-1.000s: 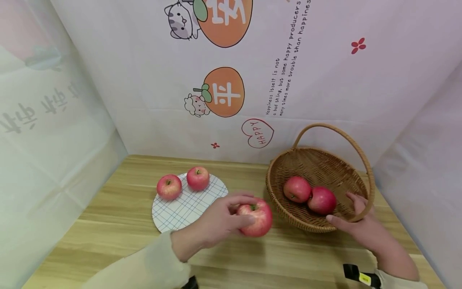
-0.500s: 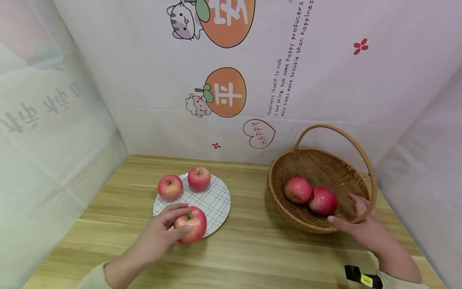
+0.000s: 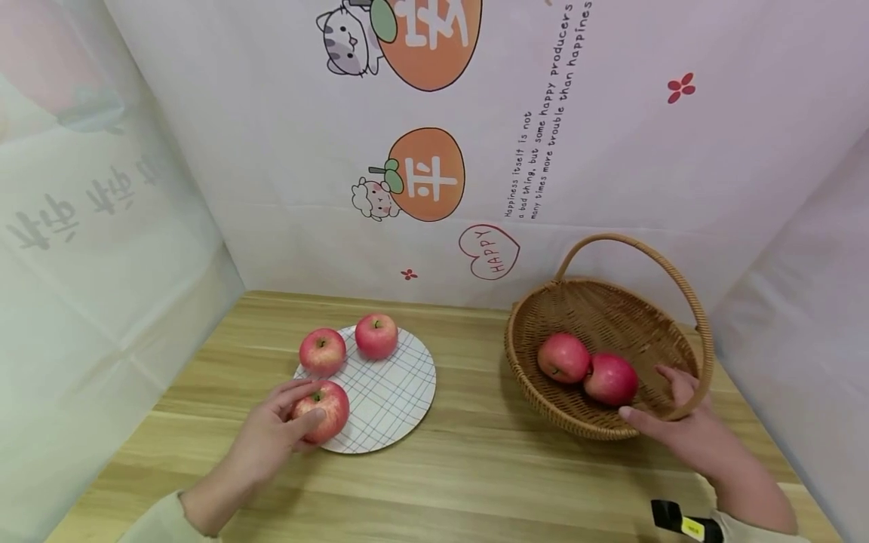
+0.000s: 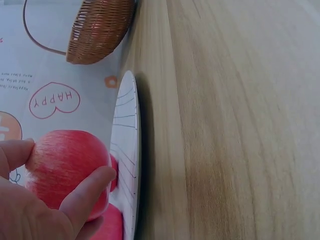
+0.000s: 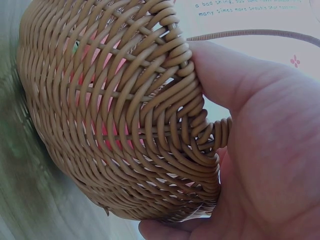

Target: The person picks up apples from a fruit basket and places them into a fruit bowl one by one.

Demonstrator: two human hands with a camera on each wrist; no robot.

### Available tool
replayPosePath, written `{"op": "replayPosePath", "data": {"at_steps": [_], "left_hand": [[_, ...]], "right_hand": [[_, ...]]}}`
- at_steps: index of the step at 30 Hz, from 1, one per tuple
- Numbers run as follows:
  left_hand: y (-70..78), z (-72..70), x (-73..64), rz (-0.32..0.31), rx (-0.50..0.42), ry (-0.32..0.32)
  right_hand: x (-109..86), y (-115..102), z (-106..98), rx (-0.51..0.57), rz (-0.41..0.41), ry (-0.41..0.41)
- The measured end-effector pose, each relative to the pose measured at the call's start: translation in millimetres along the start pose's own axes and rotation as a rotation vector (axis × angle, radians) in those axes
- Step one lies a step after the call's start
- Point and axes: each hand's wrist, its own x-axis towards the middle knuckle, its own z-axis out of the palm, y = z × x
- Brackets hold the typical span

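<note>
My left hand (image 3: 261,441) holds a red apple (image 3: 329,413) between thumb and fingers, at the left front of a round white plate (image 3: 390,403) with a blue grid pattern. In the left wrist view the held apple (image 4: 65,165) looks slightly above the plate's surface; whether it touches is hard to tell. Two more apples sit on the plate, a left apple (image 3: 322,351) and a back apple (image 3: 376,336). My right hand (image 3: 702,437) grips the rim of a brown wicker basket (image 3: 584,302) beside the handle base. Inside lie two apples touching each other, one apple (image 3: 563,358) and a redder apple (image 3: 611,379).
A wooden table (image 3: 468,475) carries everything. Behind it hangs a white printed cloth (image 3: 271,151), with further cloth at both sides. The basket's tall handle (image 3: 679,283) arches above its right side. Bare wood separates plate and basket.
My left hand has carried the apple leftward from beside the basket to the plate's left front. My right hand stays on the basket rim, and the other apples keep their places.
</note>
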Motion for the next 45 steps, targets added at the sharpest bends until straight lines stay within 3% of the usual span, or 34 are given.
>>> {"op": "replayPosePath", "data": {"at_steps": [12,20,28,45], "left_hand": [[-7.9,-2.5,17.1,-0.027,0.022,0.010],[-12.4,-6.6,21.5,-0.018,0.018,0.033],[-8.9,-6.9,22.0,-0.029,0.101,0.004],[-13.4,-12.1,23.2,-0.051,-0.020,-0.041]], "right_hand": [[-0.9,-0.6,-1.3,0.009,0.027,-0.018],[0.7,-3.0,-1.4,0.002,0.036,-0.036],[-0.1,-2.1,-0.9,0.010,0.040,-0.033],[-0.1,-2.5,-0.9,0.009,0.040,-0.025]]}}
